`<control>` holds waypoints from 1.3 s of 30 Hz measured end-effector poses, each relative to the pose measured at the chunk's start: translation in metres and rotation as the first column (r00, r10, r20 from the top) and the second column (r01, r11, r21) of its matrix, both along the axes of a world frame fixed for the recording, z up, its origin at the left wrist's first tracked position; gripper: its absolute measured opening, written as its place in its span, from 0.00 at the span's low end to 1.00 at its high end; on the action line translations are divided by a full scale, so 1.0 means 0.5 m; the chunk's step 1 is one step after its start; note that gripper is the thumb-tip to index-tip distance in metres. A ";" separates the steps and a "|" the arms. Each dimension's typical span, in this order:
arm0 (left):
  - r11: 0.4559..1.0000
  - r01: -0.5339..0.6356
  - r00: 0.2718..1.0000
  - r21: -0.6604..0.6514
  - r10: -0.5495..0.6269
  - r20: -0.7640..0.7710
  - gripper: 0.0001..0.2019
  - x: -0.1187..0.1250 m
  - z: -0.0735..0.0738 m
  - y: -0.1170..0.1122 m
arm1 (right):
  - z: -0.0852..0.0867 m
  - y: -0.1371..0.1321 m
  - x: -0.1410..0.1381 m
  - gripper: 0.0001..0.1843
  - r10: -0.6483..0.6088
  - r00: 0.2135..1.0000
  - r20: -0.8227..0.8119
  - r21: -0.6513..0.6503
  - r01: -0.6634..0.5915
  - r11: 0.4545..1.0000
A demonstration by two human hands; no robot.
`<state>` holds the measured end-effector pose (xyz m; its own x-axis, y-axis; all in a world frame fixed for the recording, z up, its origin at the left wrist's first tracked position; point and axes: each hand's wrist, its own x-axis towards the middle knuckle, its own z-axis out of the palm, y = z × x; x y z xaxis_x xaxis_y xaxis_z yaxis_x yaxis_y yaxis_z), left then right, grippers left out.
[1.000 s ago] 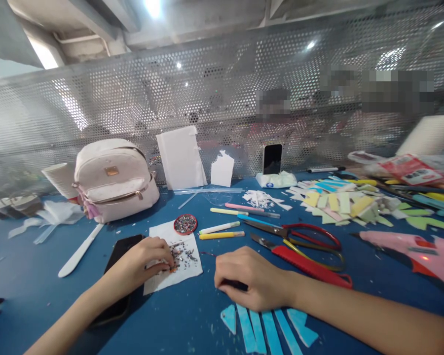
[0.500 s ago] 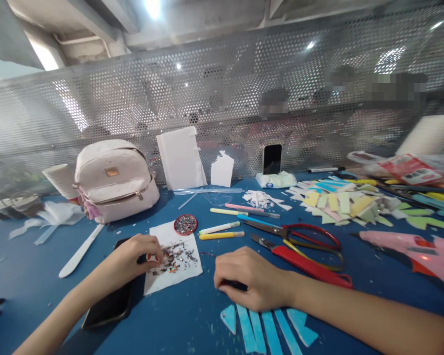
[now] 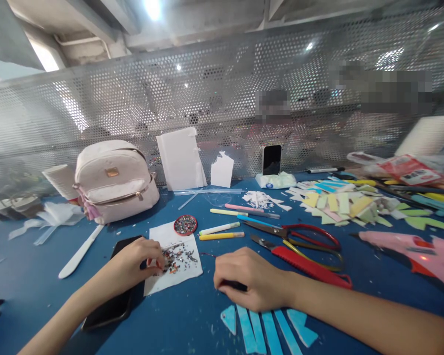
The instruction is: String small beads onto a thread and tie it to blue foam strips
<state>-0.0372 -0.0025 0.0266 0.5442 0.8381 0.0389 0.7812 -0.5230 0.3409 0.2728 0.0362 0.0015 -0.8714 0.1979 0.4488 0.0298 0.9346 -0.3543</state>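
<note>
My left hand (image 3: 142, 261) is closed in a pinch over a white sheet of paper (image 3: 185, 281), its fingertips at the left part of a scatter of tiny dark, grey and orange bits (image 3: 177, 259). Whatever the fingertips hold is too small to tell. Under that wrist lies a black phone (image 3: 114, 308). A small round red-rimmed dish (image 3: 185, 225), full of similar bits, sits at the paper's top edge. My right hand (image 3: 253, 278) rests on the table with curled fingers. Something dark shows under them, but I cannot make it out. Blue painted strips (image 3: 268, 330) lie below this hand.
Several markers (image 3: 222, 235), scissors (image 3: 303, 236) and a red-handled cutter (image 3: 311, 266) lie behind my right hand. A pink glue gun (image 3: 410, 249) is at right. Cut pieces (image 3: 340, 202) form a pile farther back. A pale backpack (image 3: 114, 182) and white knife (image 3: 79, 254) are left.
My left hand has shifted very slightly over the bits, its fingers still pinched, and a little more of the phone's upper end shows. My right hand has stayed in place.
</note>
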 end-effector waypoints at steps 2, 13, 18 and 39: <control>1.000 0.004 1.000 -0.005 -0.004 -0.001 0.08 0.000 -0.002 0.000 | -0.001 0.000 0.001 0.06 -0.002 1.000 0.004 0.003 0.002 1.000; 0.999 -0.016 0.995 0.052 0.021 -0.096 0.06 0.014 0.002 -0.008 | 0.005 -0.001 0.000 0.06 -0.004 1.000 0.000 -0.008 0.004 1.000; 0.997 -0.043 0.998 0.068 0.040 0.050 0.08 0.020 0.001 -0.012 | 0.003 0.000 0.000 0.06 0.000 1.000 0.000 -0.007 0.000 1.000; 0.947 -0.229 0.566 -0.224 0.317 0.761 0.11 0.192 -0.073 -0.096 | 0.004 -0.008 -0.002 0.05 -0.028 0.978 -0.208 0.012 0.031 0.999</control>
<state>0.0588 -0.0503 -0.0098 0.0853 0.9644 0.2502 0.2916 -0.2643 0.9193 0.2718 0.0320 0.0037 -0.7528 0.2137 0.6226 -0.0153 0.9399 -0.3411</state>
